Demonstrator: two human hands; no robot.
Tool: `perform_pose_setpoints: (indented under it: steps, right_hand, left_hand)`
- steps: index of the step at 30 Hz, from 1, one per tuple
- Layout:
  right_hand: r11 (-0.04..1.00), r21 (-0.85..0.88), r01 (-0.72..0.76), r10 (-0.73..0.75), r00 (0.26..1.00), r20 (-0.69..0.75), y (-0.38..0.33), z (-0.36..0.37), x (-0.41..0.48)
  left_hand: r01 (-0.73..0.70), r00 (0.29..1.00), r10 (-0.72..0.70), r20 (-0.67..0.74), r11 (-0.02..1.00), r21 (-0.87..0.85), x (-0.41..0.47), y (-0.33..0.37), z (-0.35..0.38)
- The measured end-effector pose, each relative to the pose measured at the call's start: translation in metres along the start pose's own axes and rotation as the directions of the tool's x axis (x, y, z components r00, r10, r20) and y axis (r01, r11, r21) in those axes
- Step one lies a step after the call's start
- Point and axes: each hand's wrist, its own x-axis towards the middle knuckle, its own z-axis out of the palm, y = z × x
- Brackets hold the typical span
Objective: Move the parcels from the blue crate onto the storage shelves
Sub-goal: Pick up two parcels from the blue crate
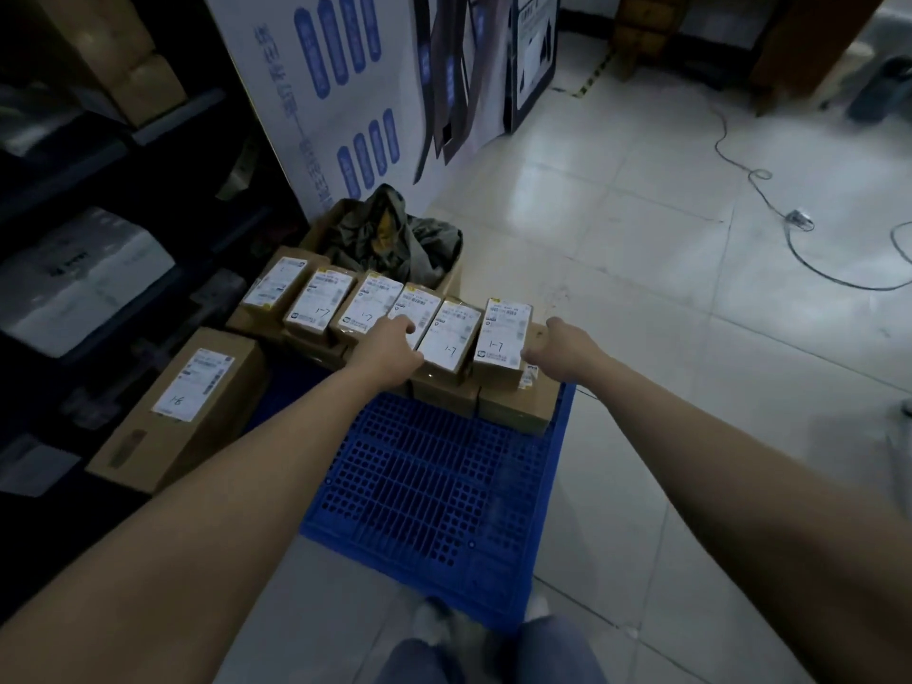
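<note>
There is one view only, from the person's head. The wide-angle camera looks forward and steeply down at the floor (641,249), with the blue crate (434,486) close below, shelves (98,155) at the left edge and the knees (557,649) at the bottom.

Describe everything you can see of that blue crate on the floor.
The blue crate looks like moulded plastic, its top a grid of small holes. It sits flat on the pale tiled floor, beside dark shelves. Labelled cardboard parcels are stacked on its far end; the near part is bare.
</note>
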Motion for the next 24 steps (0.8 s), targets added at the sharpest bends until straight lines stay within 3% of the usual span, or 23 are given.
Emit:
perform_pose_setpoints:
  steps: [3, 7, 12, 17, 21, 24]
  right_hand:
    - [1.0, 0.002, -0.003, 0.003, 0.999, 0.032, 0.005, 0.008, 0.032]
    - [0.963, 0.258, -0.076, 0.056, 0.995, 0.082, 0.017, 0.019, 0.078]
    - [0.836, 0.509, -0.207, 0.132, 0.975, 0.181, 0.032, 0.033, 0.122]
    - [0.739, 0.571, -0.357, 0.192, 0.924, 0.329, 0.047, 0.051, 0.156]
    - [0.655, 0.63, -0.417, 0.155, 0.89, 0.428, 0.058, 0.066, 0.168]
    - [0.494, 0.731, -0.471, 0.083, 0.863, 0.499, 0.063, 0.072, 0.17]
  left_hand:
    - [0.099, 0.995, -0.094, 0.038, 0.982, -0.158, 0.033, -0.011, 0.016]
    - [0.191, 0.982, -0.181, 0.059, 0.95, -0.247, 0.077, -0.021, 0.037]
    - [0.233, 0.972, -0.214, 0.098, 0.933, -0.274, 0.121, -0.019, 0.064]
    - [0.275, 0.957, -0.245, 0.152, 0.937, -0.217, 0.147, -0.016, 0.089]
    - [0.298, 0.951, -0.273, 0.142, 0.932, -0.204, 0.158, -0.015, 0.101]
    - [0.359, 0.928, -0.316, 0.199, 0.901, -0.244, 0.162, -0.013, 0.111]
